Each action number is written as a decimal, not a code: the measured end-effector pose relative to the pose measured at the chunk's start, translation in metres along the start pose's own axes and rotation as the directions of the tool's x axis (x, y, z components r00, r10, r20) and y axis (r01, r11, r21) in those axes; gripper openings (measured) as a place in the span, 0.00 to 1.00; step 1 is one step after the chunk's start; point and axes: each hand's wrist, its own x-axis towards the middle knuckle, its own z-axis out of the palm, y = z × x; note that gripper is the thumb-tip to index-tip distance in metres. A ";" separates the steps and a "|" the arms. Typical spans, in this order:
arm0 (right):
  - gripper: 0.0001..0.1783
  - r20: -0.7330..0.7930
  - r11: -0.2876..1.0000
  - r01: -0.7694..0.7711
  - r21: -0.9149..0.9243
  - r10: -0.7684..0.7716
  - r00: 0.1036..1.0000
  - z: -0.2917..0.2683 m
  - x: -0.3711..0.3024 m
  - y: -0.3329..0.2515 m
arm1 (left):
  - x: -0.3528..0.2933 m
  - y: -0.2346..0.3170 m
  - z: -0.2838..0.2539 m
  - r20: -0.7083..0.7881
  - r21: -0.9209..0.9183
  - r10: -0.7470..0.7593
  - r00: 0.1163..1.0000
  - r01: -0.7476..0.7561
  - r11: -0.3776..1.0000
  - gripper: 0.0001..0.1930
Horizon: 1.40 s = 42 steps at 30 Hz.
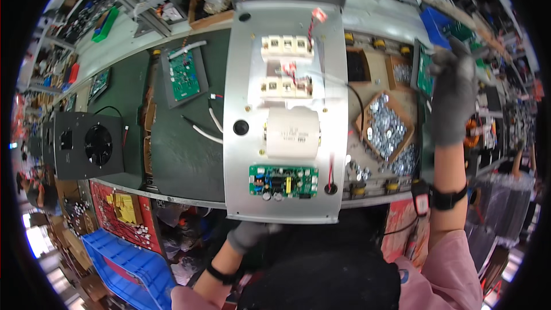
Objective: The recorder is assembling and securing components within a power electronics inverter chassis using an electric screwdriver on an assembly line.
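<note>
A silver panel (287, 210) lies in the middle, its near edge jutting past the bench toward the person. On it, from far to near, sit two white modules (288, 46), the second just nearer, then a pale capacitor (293, 133) and a green circuit board (283, 182). A red wire (331, 167) rises from a hole at the right. The gloved left hand (250, 237) is at the panel's near edge, fingers toward it; whether it grips or only touches I cannot tell. The gloved right hand (453, 95) reaches out well right of the panel, just beside a dark plate with a green board (425, 72); its fingers are blurred, so I cannot tell whether they hold anything. Between panel and right hand stands a carton (371, 146) of shiny metal parts (384, 126). A black fan unit (77, 148) stands far left.
</note>
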 end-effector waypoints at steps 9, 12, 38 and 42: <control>0.30 0.627 0.823 0.023 -0.567 0.413 0.661 0.018 0.111 0.268 | 0.000 0.032 0.074 -0.401 -0.597 -0.221 0.889 -0.071 0.799 0.23; 0.20 0.564 0.757 -0.093 -0.646 0.556 0.610 0.063 0.104 0.298 | -0.016 0.037 0.077 -0.444 -0.593 -0.278 0.852 -0.047 0.804 0.22; 0.13 0.137 0.291 -0.080 -0.953 0.653 0.745 0.120 -0.080 0.006 | 0.013 0.210 -0.368 -0.170 -0.341 -0.552 0.816 0.477 0.810 0.16; 0.13 0.147 0.268 0.014 -0.963 0.482 0.864 0.130 -0.096 0.017 | 0.051 0.216 -0.388 -0.141 -0.261 -0.647 0.749 0.602 0.754 0.14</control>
